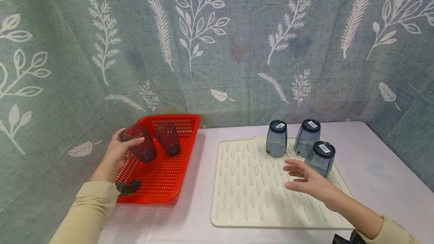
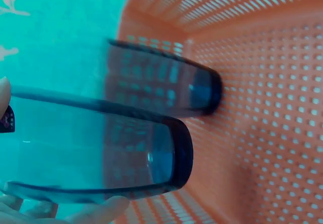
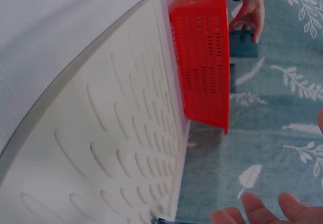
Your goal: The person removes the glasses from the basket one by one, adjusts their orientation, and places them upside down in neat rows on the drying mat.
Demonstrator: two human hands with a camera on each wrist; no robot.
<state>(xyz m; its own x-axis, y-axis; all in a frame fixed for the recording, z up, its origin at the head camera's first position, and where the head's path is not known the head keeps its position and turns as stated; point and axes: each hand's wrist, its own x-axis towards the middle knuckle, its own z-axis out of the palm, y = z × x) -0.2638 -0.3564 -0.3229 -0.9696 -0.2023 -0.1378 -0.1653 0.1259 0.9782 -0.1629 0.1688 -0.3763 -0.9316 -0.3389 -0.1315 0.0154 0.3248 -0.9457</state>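
Observation:
My left hand [image 1: 120, 149] grips a dark blue-grey glass tumbler [image 1: 145, 150] near its mouth, inside the red plastic basket [image 1: 159, 189]. The tumbler tilts, its thick base pointing down toward the basket floor. Beside it, a second tumbler [image 1: 168, 140] leans in the basket's far part; the left wrist view shows both glasses [image 2: 101, 141] close together. Over the right part of the cream drying mat [image 1: 244, 195], my right hand [image 1: 310, 184] hovers with fingers spread and nothing held. Just behind it stands an upside-down tumbler [image 1: 321, 159], partly covered by the hand.
Two more upturned tumblers, one on the left [image 1: 276, 140] and one behind [image 1: 307, 138], stand at the mat's back right with labels on their bases. A patterned green curtain [image 1: 237, 86] hangs behind the white table [image 1: 200, 195] and along both sides.

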